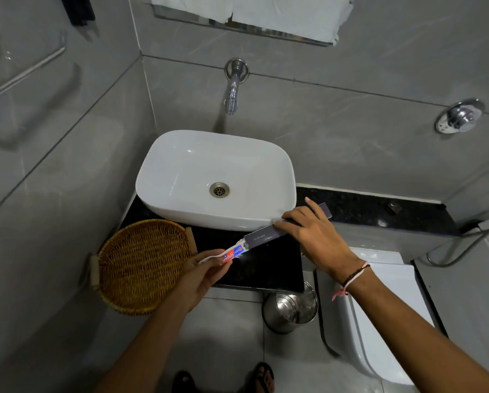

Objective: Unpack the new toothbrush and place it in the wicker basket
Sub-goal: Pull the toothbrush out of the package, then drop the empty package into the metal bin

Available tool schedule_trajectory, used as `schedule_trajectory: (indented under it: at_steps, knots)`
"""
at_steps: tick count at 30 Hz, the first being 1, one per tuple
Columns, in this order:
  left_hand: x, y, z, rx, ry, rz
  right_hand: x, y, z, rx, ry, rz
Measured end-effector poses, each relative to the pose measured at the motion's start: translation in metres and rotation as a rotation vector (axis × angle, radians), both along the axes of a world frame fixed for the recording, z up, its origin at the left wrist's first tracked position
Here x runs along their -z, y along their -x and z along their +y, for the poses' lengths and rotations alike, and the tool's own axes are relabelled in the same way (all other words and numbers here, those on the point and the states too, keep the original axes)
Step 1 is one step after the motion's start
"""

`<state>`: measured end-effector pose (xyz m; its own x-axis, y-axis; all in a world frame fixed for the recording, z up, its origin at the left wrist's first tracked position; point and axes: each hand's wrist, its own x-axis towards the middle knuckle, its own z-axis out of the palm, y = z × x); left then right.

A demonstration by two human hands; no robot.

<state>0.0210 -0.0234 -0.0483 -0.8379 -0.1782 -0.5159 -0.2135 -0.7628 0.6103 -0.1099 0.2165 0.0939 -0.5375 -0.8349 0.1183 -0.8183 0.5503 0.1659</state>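
A long dark grey carton is held level above the black counter, in front of the white basin. My right hand grips the carton from above near its far end. Out of its open left end stick a small red-and-white toothpaste tube and a white toothbrush handle. My left hand pinches these two between thumb and fingers. The round wicker basket sits empty at the counter's left end, just left of my left hand.
The white basin stands behind the carton under a wall tap. A steel bin stands on the floor below the counter, and a white toilet is at the right. Grey tiled walls close in the left side.
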Motion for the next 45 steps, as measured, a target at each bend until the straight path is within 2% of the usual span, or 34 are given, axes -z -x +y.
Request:
schedule_trajectory:
  at_steps: [8,14,19,24,29,37,45]
  knots:
    - [-0.002,0.007,-0.005,0.073,0.132,-0.028,0.010,-0.012,0.001,0.090,0.000,-0.038]
    - [-0.006,0.019,-0.016,0.116,0.281,-0.019,0.027,-0.029,0.040,0.405,0.029,-0.098]
    - [-0.023,0.039,0.008,0.202,0.429,-0.013,0.061,-0.056,0.086,0.777,0.251,-0.336]
    - [-0.025,0.063,0.054,0.263,0.554,0.035,0.125,-0.058,0.132,1.167,0.686,-0.676]
    - [-0.012,0.090,0.104,0.260,0.715,0.083,0.193,-0.034,0.165,1.408,0.895,-0.815]
    - [0.000,0.131,0.170,0.234,0.998,0.085,0.300,0.027,0.188,1.509,0.850,-1.055]
    - [0.009,0.183,0.214,0.292,1.343,0.197,0.393,0.064,0.192,1.568,0.725,-1.125]
